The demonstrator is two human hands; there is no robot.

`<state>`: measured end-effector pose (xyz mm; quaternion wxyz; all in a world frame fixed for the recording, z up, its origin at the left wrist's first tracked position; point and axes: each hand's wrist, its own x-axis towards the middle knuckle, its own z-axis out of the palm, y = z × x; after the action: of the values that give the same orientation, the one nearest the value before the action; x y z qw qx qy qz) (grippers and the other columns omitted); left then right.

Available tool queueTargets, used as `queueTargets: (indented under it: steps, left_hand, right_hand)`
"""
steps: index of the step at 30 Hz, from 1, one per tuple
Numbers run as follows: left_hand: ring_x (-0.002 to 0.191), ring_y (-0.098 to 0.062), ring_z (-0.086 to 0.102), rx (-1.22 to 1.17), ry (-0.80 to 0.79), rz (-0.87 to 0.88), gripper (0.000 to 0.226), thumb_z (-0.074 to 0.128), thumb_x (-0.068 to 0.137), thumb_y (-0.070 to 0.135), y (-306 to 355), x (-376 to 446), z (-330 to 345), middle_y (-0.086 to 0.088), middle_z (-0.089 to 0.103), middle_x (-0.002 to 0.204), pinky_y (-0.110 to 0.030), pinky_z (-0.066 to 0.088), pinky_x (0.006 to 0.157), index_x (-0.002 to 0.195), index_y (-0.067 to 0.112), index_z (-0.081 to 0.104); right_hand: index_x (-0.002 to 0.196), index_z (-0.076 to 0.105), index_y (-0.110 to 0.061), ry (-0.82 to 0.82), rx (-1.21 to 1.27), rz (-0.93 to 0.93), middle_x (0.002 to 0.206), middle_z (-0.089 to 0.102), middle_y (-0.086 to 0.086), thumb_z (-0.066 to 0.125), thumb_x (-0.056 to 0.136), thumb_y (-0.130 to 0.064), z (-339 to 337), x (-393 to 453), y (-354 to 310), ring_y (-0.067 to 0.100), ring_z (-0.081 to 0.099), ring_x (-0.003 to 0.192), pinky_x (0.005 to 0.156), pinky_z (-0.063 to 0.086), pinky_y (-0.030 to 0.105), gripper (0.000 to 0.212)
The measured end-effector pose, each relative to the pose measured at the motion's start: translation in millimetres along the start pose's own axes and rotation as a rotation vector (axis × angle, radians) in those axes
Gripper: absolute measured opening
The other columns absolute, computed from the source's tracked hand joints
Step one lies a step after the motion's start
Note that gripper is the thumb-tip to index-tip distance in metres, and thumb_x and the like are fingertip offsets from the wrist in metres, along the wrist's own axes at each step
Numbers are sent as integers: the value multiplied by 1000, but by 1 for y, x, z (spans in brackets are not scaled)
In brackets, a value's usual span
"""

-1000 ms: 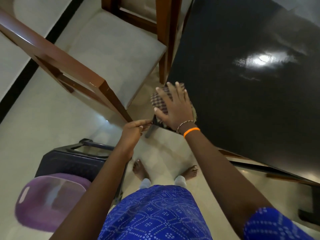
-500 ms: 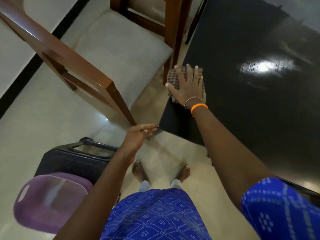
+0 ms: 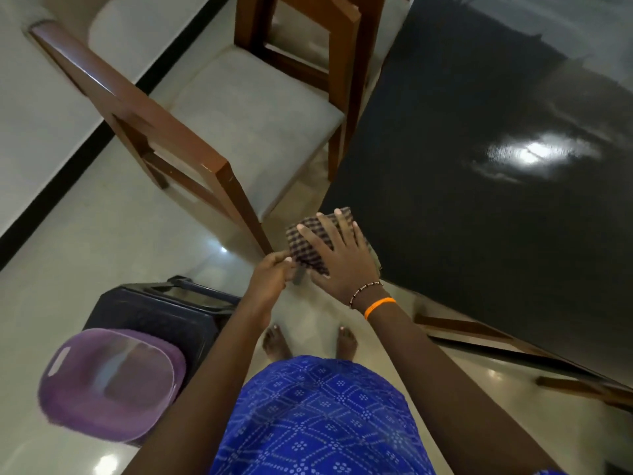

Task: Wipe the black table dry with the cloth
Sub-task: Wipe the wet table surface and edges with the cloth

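At the near corner of the black table, right hand lies flat, fingers spread, pressing the checked cloth onto the corner edge, while left hand pinches the cloth's near edge between thumb and fingertips, wooden chair just beside

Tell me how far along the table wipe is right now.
Done: cannot be told; the black table is glossy under a lamp glare and no drops show. In hand: the right hand presses flat on the checked cloth at the near corner, with the left hand at the cloth's edge. Left: presumably the broad top beyond that corner.
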<state>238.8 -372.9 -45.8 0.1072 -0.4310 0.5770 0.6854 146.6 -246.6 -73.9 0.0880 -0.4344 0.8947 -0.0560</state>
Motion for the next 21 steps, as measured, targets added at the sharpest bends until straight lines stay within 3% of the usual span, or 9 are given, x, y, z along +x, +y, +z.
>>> queueTargets:
  steps: [6,12,18,21]
  left_hand:
    - [104,-18,54,74,-114,-79,27,44,95,20,-7,-17,23,-8,55,124,-30,38,86,121,13,51]
    - [103,-15,53,153,-264,-39,28,40,97,21,-10,-26,45,-5,57,123,-30,37,90,120,15,53]
    - [108,-14,50,210,-298,6,34,44,96,22,-12,-25,47,-7,51,133,-28,36,94,128,14,48]
    - [124,-20,44,221,-304,13,47,48,94,21,-10,-21,41,-6,44,141,-30,35,100,139,14,36]
  right_hand:
    - [146,25,-28,27,-46,65,153,29,12,67,76,-34,-5,-52,46,39,20,142,112,22,57,82]
    - [144,25,-26,94,-143,246,151,33,15,71,73,-34,-1,-127,90,41,27,139,108,28,56,85]
    - [142,37,-21,179,-72,431,147,39,17,73,74,-26,6,-127,70,43,32,136,108,29,59,77]
    - [141,41,-20,189,-58,429,146,41,16,75,73,-24,10,-106,50,43,34,135,108,28,59,75]
